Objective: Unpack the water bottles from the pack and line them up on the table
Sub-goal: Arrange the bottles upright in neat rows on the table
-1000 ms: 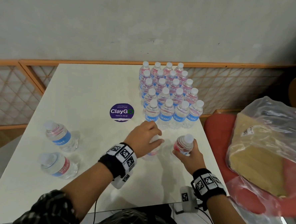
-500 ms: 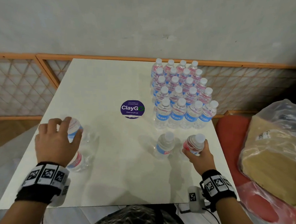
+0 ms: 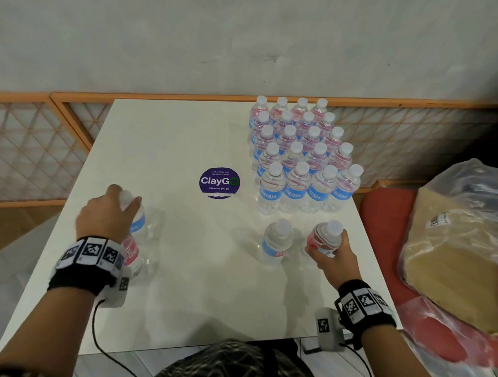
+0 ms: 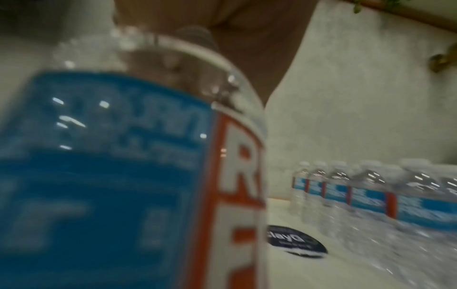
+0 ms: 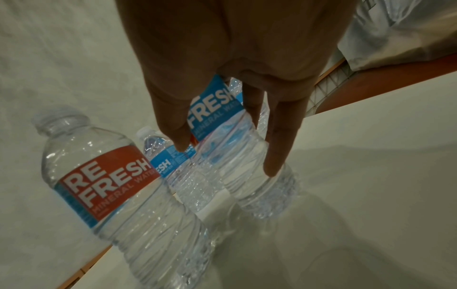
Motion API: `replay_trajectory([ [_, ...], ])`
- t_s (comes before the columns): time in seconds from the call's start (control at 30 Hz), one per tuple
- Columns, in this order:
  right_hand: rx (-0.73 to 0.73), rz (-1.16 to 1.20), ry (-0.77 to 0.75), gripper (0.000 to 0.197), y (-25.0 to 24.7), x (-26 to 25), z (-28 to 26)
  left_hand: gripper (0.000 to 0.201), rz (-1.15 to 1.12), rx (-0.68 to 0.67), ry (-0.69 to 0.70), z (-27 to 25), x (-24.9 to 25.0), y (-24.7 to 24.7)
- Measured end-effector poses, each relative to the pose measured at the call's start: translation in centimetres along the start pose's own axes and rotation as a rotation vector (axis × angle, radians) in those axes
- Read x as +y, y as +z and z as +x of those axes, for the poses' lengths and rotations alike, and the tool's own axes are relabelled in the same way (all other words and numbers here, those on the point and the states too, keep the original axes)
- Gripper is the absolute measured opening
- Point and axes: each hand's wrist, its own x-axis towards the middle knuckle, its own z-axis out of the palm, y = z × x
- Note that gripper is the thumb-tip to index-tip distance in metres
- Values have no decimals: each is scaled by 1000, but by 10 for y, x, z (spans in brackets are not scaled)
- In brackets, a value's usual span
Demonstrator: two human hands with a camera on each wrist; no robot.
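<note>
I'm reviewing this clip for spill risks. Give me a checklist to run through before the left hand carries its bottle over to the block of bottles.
1. Left hand grips the far left bottle by its top: ok.
2. Cap on that bottle closed: cannot tell, fingers cover it.
3. Second left bottle clear of the wrist: not ok, it stands right under it.
4. Right hand steadies its bottle: ok.
5. Free space beside the lone bottle in the new row: ok.
6. Bottle block upright: ok.

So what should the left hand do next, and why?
Probably carry the bottle it grips across to stand beside the lone bottle in front of the lined-up block. The left hand already holds it, and that new front row has gaps.
</note>
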Motion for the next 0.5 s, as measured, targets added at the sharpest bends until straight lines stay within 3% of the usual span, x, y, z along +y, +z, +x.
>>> replay_trajectory([
  [0.5, 19, -16, 1, 59, -4, -11, -1, 43, -140, -283, 649, -48, 175, 47],
])
